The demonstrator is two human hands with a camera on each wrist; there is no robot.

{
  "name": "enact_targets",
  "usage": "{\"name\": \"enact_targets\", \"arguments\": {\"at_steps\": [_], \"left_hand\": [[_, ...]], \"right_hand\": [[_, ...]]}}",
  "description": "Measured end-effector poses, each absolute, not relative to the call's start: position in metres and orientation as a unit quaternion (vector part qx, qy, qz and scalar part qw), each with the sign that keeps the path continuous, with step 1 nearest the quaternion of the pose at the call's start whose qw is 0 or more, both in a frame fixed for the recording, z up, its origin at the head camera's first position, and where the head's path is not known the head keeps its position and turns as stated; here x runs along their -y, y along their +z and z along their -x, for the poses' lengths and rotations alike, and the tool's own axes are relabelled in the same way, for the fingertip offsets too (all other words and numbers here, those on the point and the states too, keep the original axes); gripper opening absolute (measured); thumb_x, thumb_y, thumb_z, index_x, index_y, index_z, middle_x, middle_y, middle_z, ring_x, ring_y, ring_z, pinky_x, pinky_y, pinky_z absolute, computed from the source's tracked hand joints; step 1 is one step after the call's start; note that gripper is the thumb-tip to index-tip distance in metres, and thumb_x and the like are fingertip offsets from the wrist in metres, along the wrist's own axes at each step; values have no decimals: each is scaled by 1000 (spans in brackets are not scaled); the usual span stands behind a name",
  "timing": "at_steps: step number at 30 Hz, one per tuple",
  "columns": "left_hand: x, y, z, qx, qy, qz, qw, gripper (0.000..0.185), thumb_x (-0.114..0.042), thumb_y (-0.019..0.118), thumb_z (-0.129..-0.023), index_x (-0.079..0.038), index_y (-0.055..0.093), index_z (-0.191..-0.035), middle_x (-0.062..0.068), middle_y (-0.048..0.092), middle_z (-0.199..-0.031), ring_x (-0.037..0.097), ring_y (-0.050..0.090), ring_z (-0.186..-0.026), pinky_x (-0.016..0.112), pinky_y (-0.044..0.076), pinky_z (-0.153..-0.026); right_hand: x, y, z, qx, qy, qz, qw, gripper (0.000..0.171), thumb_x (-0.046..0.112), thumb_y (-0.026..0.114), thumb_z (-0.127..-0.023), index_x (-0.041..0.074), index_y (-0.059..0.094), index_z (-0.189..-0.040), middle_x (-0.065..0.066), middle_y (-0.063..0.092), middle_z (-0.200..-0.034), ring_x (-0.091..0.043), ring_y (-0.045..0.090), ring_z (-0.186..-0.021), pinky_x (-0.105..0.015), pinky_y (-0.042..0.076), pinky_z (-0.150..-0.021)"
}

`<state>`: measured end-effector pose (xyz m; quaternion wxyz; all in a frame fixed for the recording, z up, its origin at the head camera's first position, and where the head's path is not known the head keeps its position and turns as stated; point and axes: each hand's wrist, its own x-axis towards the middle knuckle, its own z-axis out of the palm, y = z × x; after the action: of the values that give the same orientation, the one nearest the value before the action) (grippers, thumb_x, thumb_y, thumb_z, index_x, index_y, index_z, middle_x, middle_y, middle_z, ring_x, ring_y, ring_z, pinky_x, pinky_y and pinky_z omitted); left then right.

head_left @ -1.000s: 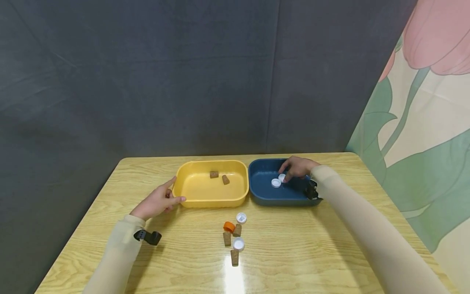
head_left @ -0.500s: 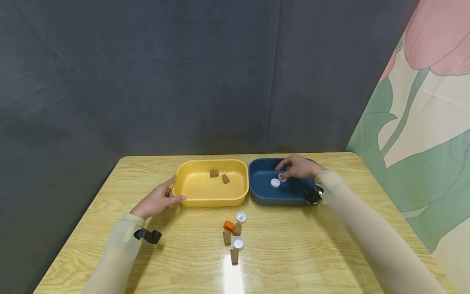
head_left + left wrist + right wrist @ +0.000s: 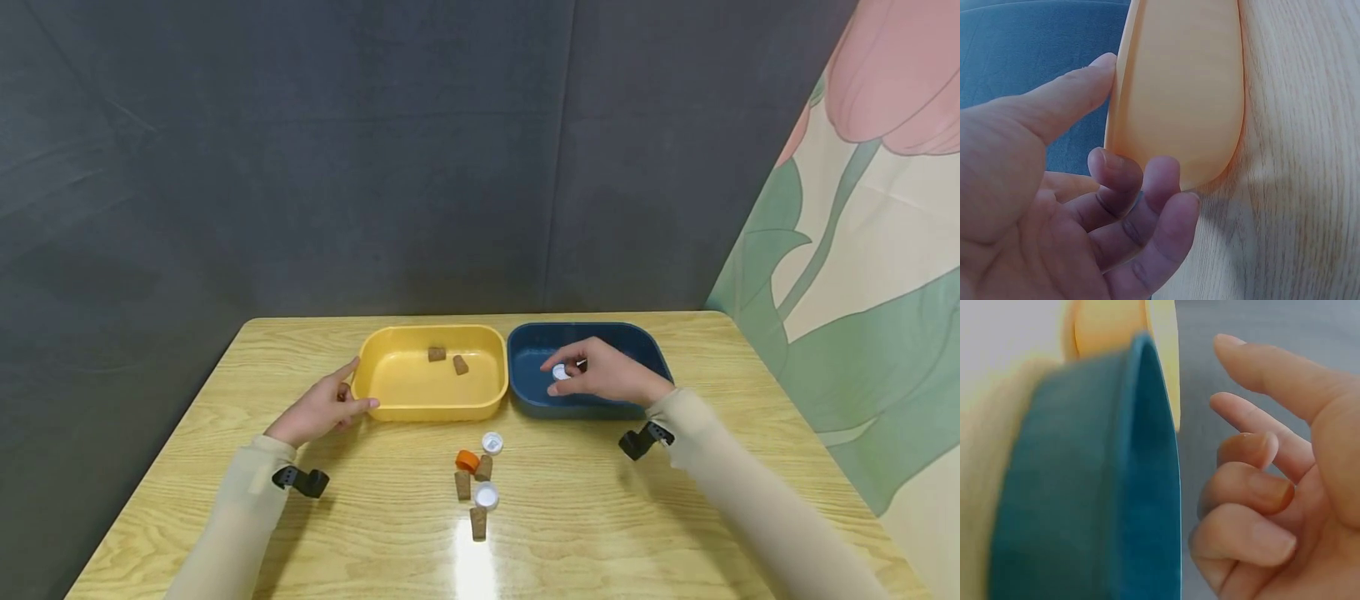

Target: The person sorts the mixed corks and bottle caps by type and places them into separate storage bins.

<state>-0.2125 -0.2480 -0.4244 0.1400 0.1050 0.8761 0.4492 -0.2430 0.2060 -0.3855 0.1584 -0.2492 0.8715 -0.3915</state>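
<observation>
Overhead first, from the head view: the left hand [image 3: 321, 410] is rested against the near left corner of the yellow rectangular plastic tray [image 3: 390, 407], thumb up at the rim, fingers relaxed, nothing gripped. Two brown tapered corks [image 3: 437, 355] are seen lying inside it. The right hand [image 3: 609, 377] is held over the dark blue rectangular plastic tray [image 3: 525, 398]; a white round plastic bottle cap [image 3: 559, 372] is seen in that tray right at the fingertips. Whether it is touched cannot be told here. On the pale wooden table [image 3: 675, 517], in front of the trays, a small cluster is left: an orange plastic cap [image 3: 467, 461], two more white caps [image 3: 492, 442] and three more corks [image 3: 478, 523].

Left wrist view: the thumb tip is pressed to the yellow tray wall [image 3: 1179, 94]; the other fingers [image 3: 1166, 206] are loosely curled at its corner.

Right wrist view: the fingers [image 3: 1247, 487] are loosely curled beside the blue tray wall [image 3: 1085, 487], with nothing seen held.

Judgement: a sort is in hand, corks to yellow and caps to blue, about halfway. A reach to the cluster and a clean pinch on one piece is called for without neighbours being knocked.
</observation>
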Motion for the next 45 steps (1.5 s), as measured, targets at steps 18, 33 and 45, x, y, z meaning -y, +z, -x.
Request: {"name": "enact_targets", "arguments": {"at_steps": [18, 33, 45], "left_hand": [[249, -425, 214, -877, 448, -103, 142, 97, -31, 69, -96, -4, 2, -161, 9, 53, -77, 17, 47, -60, 29, 42, -55], [248, -424, 213, -876, 449, -99, 144, 98, -33, 71, -95, -5, 4, -161, 8, 52, -76, 18, 47, -61, 28, 43, -56], [247, -424, 212, -883, 438, -99, 140, 98, -34, 70, -95, -4, 4, -161, 8, 53, -75, 18, 48, -61, 29, 44, -56]], "right_hand": [[-147, -428, 194, -827, -401, 350, 181, 36, 21, 82, -84, 5, 73, -115, 8, 40, -61, -4, 38, -56, -20, 35, -58], [-119, -461, 184, -829, -418, 320, 186, 38, 28, 83, -83, 9, 75, -115, 4, 43, -62, -6, 40, -57, -19, 33, -56], [-114, -471, 183, -845, -395, 328, 150, 29, 29, 84, -82, 11, 79, -105, 8, 42, -58, 0, 38, -53, -17, 34, -55]]}}
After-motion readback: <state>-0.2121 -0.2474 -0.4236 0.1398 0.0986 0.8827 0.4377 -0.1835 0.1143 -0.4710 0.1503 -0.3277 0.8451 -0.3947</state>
